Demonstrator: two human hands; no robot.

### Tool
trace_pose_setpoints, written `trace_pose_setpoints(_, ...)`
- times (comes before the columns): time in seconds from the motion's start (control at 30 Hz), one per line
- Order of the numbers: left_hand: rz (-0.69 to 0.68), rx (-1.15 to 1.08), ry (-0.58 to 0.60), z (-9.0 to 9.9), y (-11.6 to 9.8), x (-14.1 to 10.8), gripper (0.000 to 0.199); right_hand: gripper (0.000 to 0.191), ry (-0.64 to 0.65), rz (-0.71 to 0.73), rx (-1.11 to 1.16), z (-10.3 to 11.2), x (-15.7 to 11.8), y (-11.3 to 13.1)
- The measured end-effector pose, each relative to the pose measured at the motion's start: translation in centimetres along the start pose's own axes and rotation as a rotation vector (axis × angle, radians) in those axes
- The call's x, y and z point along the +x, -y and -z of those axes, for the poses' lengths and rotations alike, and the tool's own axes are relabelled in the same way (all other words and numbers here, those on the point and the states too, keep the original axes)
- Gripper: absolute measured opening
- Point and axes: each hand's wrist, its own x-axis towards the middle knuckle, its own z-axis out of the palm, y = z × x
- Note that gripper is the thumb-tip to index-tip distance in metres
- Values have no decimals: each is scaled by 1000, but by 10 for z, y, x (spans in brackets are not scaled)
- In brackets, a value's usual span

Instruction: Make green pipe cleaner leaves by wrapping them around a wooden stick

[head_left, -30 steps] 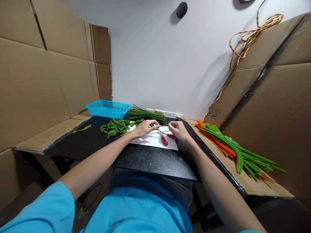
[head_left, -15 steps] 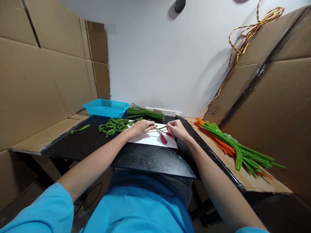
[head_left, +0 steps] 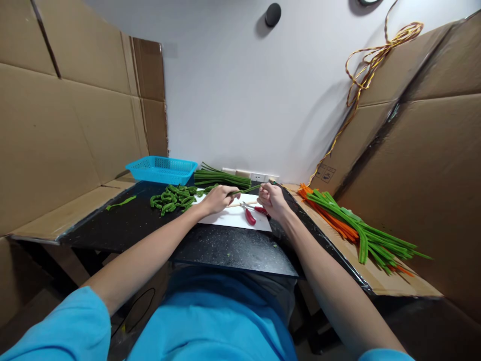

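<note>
A dark green pipe cleaner (head_left: 248,190) stretches between my two hands, above a white sheet (head_left: 225,218). My left hand (head_left: 220,198) is closed around its left part. The other end is pinched in my closed right hand (head_left: 273,201). Under the hands, red-handled pliers or scissors (head_left: 250,216) lie on the sheet with their handles apart; I cannot tell which tool it is. A thin pale wooden stick (head_left: 236,204) rests beside them. Left of my left hand is a heap of bent dark green pipe cleaner loops (head_left: 173,198).
Behind the sheet lies a bundle of straight dark green pipe cleaners (head_left: 221,178). A blue plastic basket (head_left: 161,170) stands at the back left. Light green pipe cleaners (head_left: 361,225) and orange ones (head_left: 334,220) lie on cardboard at the right. Cardboard walls (head_left: 75,100) flank the black table (head_left: 233,250).
Both hands have lifted slightly off the sheet, and the pipe cleaner between them is now drawn out longer and straighter. The tool stays on the sheet. The view has shifted a little.
</note>
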Motion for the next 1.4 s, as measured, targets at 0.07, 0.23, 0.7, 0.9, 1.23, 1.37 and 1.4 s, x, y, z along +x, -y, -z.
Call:
trace_pose_setpoints(0.07,4,-10,-7,0,-2,1,26,19,-28,1,46,-3,1,-1)
trace_pose_setpoints(0.23,-4,6,-2,-3,-3,4,25,20,-71,41,97,-8,2,-4)
trace_pose_setpoints(0.7,14,207,-83,-1,1,-2,29,22,-251,211,-201,-10,2,-10)
trace_pose_setpoints(0.9,21,206,-62,-4,-5,-1,30,21,-344,353,-423,-3,3,-15)
trace_pose_setpoints(1.23,17,135,-38,-4,0,-4,26,41,-98,268,-312,-6,1,-13)
trace_pose_setpoints(1.37,11,96,-16,-4,1,-5,25,50,-62,254,-334,-5,2,-14)
trace_pose_setpoints(1.4,13,88,-5,-4,1,-5,23,51,-61,248,-333,-5,2,-14)
